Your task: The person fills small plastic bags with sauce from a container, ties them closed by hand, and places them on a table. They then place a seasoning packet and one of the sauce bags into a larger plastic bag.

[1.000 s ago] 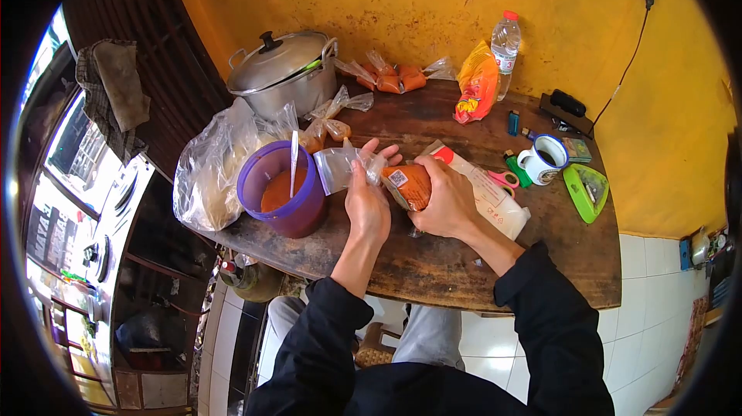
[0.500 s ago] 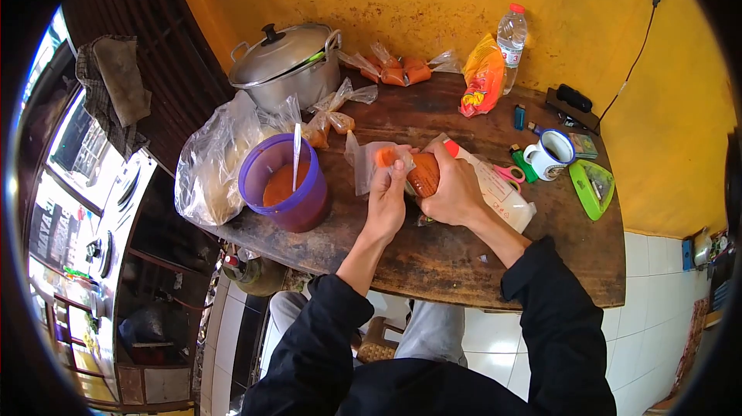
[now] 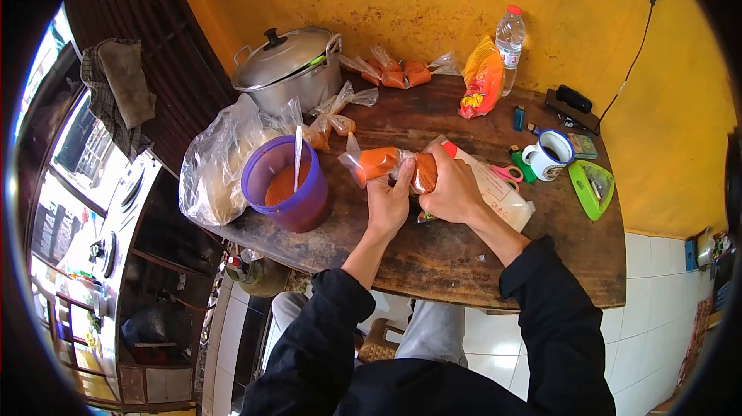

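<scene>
My left hand (image 3: 389, 201) holds the mouth of a small clear plastic bag (image 3: 372, 162) that now holds orange-red sauce. My right hand (image 3: 450, 190) grips a squeezed orange sauce pouch (image 3: 423, 172) pressed against that bag's opening. Both hands meet over the dark wooden table (image 3: 433, 254). A purple tub (image 3: 284, 186) of orange sauce with a spoon (image 3: 297, 151) standing in it sits just left of my left hand.
A lidded metal pot (image 3: 287, 68) and a large clear bag (image 3: 215, 168) stand at the back left. Filled tied sauce bags (image 3: 396, 73) lie by the wall. A white packet (image 3: 498, 193), scissors (image 3: 506, 174), mug (image 3: 547, 157), water bottle (image 3: 509, 42), snack bag (image 3: 481, 80) and green scale (image 3: 592, 189) lie right.
The small bag was empty and flat a second ago; it now bulges with orange sauce. My right hand has brought the pouch up to the bag's mouth and squeezed.
</scene>
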Available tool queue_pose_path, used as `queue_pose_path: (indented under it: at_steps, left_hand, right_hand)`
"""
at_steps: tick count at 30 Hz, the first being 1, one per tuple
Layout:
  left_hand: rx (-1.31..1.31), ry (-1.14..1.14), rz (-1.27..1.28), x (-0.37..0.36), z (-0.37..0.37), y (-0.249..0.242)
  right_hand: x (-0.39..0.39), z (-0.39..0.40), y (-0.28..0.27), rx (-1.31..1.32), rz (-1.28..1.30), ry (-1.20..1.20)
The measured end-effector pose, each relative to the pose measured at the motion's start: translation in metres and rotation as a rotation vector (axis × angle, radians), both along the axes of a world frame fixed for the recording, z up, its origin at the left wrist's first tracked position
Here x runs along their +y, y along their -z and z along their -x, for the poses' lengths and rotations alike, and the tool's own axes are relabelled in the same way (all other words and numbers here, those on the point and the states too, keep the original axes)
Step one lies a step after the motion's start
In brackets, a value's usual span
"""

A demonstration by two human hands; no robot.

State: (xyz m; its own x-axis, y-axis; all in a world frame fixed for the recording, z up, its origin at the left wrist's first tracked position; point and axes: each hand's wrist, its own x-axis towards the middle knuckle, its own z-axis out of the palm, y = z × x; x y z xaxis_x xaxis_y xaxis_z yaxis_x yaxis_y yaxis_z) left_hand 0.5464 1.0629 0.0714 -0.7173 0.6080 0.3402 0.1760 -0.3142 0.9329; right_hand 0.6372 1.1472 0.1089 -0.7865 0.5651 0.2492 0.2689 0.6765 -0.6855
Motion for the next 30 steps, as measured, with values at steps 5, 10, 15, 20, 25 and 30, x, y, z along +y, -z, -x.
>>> queue_pose_path:
  at_steps: [5, 10, 15, 20, 25, 30]
  left_hand:
    - [-0.192, 0.053, -0.105, 0.001, 0.003, -0.004]
    - [-0.057, -0.075, -0.199, -0.009, -0.006, -0.029]
    - [0.036, -0.113, -0.393, -0.036, 0.004, -0.065]
    - [-0.047, -0.103, -0.348, -0.060, -0.001, -0.079]
    - [-0.161, -0.054, -0.407, -0.060, -0.010, -0.083]
    - [-0.225, -0.002, -0.351, -0.061, -0.011, -0.084]
  right_hand:
    - [0.001, -0.001, 0.003, 0.013, -0.056, -0.039]
    - [-0.002, 0.003, 0.011, 0.099, 0.012, -0.093]
    - [0.001, 0.005, 0.018, 0.103, 0.049, -0.126]
    - [-0.020, 0.014, 0.018, 0.281, 0.431, -0.132]
    - [-0.056, 0.046, 0.026, 0.656, 0.693, -0.268]
    - [-0.057, 0.056, 0.035, 0.267, 0.275, -0.290]
